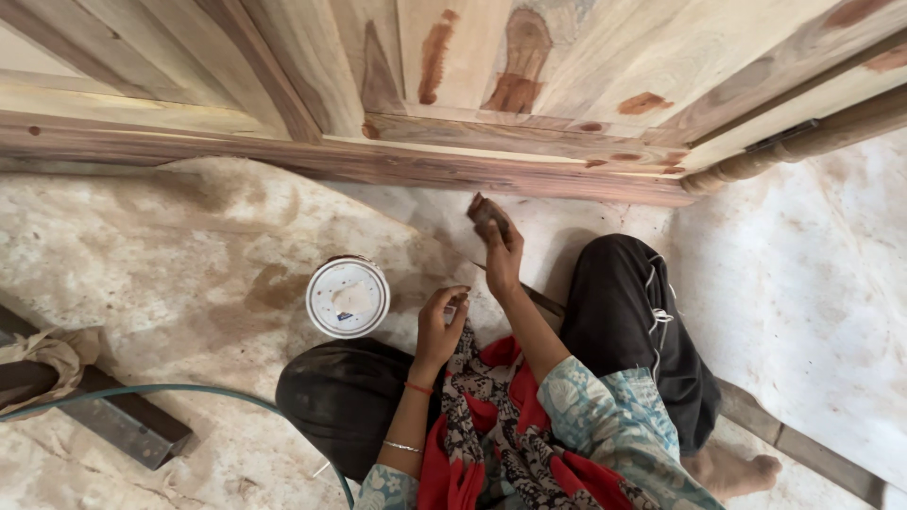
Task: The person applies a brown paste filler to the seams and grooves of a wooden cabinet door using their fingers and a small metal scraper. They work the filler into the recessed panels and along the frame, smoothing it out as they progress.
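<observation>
Person sits cross-legged on a stained floor (189, 246), facing the low edge of a large wooden panel (529, 142) with reddish filler patches on it.

Right hand (499, 247) is raised ahead of the knees, fingers pinched shut around a small dark piece (488, 215), a scrap of abrasive or a dab of filler, too small to tell which. The piece sits at the fingertips, close below the panel's bottom rail (472, 175), near it but not visibly touching.

Left hand (440, 326) is lower and nearer the body, fingers curled closed around a small pale object (452, 310), mostly hidden by the fingers. Just to the outer side of this hand stands a round white tin (348, 297), lid on and smeared, apart from the hand.

Further out from the left hand, beyond the tin: a dark metal bar (113, 416) with a rag (52, 351) on it, and a green hose (189, 392) curving past the knee.

Judgement: the step in hand looks like patching or rubbing down blemishes along the bottom rail. The next move would call for bringing the pinched piece flat against the rail with even pressure, keeping to the blemished spot; the left hand's load stays within easy reach.
</observation>
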